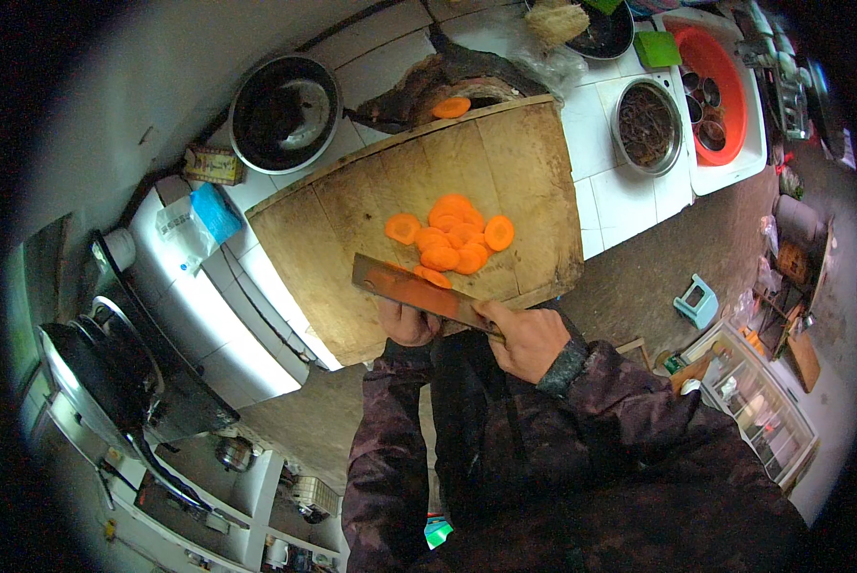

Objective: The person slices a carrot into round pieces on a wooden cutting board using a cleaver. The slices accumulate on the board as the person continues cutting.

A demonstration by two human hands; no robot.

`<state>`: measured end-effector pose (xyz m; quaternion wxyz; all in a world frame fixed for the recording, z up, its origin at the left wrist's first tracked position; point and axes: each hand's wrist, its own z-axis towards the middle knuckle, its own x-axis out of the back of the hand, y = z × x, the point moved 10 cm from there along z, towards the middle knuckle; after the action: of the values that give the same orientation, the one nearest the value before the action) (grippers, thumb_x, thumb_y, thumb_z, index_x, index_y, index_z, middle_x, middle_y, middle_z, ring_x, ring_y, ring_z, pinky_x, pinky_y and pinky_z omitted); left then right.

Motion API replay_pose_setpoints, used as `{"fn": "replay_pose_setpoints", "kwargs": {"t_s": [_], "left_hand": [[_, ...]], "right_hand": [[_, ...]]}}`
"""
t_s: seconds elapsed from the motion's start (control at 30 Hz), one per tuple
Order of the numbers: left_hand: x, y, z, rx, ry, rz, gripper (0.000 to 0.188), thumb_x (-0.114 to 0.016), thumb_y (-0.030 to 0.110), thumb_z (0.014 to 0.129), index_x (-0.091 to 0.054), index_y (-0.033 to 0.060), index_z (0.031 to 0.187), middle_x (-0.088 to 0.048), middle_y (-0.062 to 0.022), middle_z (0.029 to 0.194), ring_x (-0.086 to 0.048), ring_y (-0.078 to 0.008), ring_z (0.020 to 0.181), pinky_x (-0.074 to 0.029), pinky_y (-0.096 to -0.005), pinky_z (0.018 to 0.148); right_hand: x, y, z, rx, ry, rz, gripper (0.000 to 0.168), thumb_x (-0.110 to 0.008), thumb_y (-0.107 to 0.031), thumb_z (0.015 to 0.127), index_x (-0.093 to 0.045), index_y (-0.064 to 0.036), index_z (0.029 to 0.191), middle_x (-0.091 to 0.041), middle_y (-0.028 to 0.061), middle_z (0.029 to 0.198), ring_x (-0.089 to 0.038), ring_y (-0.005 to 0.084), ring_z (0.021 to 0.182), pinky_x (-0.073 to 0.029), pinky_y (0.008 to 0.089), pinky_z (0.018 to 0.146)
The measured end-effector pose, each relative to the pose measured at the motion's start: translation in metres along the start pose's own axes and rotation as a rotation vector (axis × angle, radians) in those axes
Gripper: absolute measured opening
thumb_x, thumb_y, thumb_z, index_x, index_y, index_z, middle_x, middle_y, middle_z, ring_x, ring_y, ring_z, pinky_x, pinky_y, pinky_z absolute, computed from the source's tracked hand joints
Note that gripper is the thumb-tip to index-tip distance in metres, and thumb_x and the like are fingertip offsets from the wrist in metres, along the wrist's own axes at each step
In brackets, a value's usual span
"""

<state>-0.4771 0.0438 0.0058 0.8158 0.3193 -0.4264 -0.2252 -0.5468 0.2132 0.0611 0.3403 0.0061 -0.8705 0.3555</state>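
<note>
My right hand [532,336] grips the handle of a kitchen cleaver [421,292]. Its broad blade slants up to the left over the near part of a wooden cutting board [350,208], with an orange sheen on its face. Curled close behind the blade is my left hand [405,326], its fingertips partly covered, so what it holds is hidden. Just beyond the blade, several carrot slices [448,233] lie in an overlapping heap, a few at its sides. A single carrot slice [451,107] sits by the board's far edge.
A dark wok [285,114] stands beyond the board on the left. To the right are a metal bowl [648,127] of dark strips and a red basin [715,93] in the sink. A blue-and-clear plastic bag [203,218] lies left; a small stool [696,301] stands on the floor.
</note>
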Motion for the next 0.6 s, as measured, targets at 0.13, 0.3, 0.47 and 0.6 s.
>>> {"fn": "replay_pose_setpoints", "kwargs": {"t_s": [0.13, 0.3, 0.47, 0.6], "left_hand": [[-0.002, 0.004, 0.0, -0.018, -0.056, 0.095, 0.02, -0.074, 0.006, 0.091, -0.076, 0.0, 0.11, -0.072, -0.0184, 0.109, -0.07, -0.0402, 0.098, -0.057, -0.0457, 0.08], [-0.002, 0.004, 0.004, -0.041, -0.048, 0.113, 0.025, -0.071, 0.008, 0.091, -0.075, -0.0002, 0.115, -0.071, -0.0193, 0.113, -0.068, -0.0403, 0.097, -0.056, -0.0475, 0.081], [-0.002, 0.0, -0.003, -0.033, -0.053, 0.097, 0.031, -0.073, 0.017, 0.095, -0.072, -0.0005, 0.121, -0.07, -0.0213, 0.115, -0.068, -0.0416, 0.097, -0.056, -0.0491, 0.082], [-0.01, -0.05, -0.06, 0.265, -0.108, -0.068, 0.035, -0.073, 0.027, 0.1, -0.071, -0.0011, 0.122, -0.07, -0.0229, 0.114, -0.069, -0.0432, 0.095, -0.057, -0.0494, 0.08]], "right_hand": [[-0.013, 0.004, 0.02, -0.037, -0.001, -0.027, 0.05, -0.073, -0.017, 0.089, -0.058, -0.011, 0.136, -0.073, 0.0181, 0.083, -0.073, 0.0431, 0.077, -0.058, 0.0546, 0.065], [-0.017, 0.006, 0.032, -0.02, 0.018, -0.016, 0.05, -0.073, -0.017, 0.089, -0.059, -0.011, 0.137, -0.073, 0.0196, 0.085, -0.072, 0.0438, 0.079, -0.058, 0.0555, 0.069], [-0.007, 0.0, 0.022, 0.009, 0.049, 0.051, 0.051, -0.074, -0.016, 0.088, -0.06, -0.011, 0.137, -0.073, 0.0202, 0.086, -0.072, 0.0443, 0.08, -0.058, 0.0548, 0.071], [0.011, -0.015, 0.003, 0.018, 0.032, 0.065, 0.052, -0.075, -0.015, 0.087, -0.061, -0.011, 0.138, -0.075, 0.0204, 0.09, -0.072, 0.0438, 0.081, -0.059, 0.0524, 0.07]]}}
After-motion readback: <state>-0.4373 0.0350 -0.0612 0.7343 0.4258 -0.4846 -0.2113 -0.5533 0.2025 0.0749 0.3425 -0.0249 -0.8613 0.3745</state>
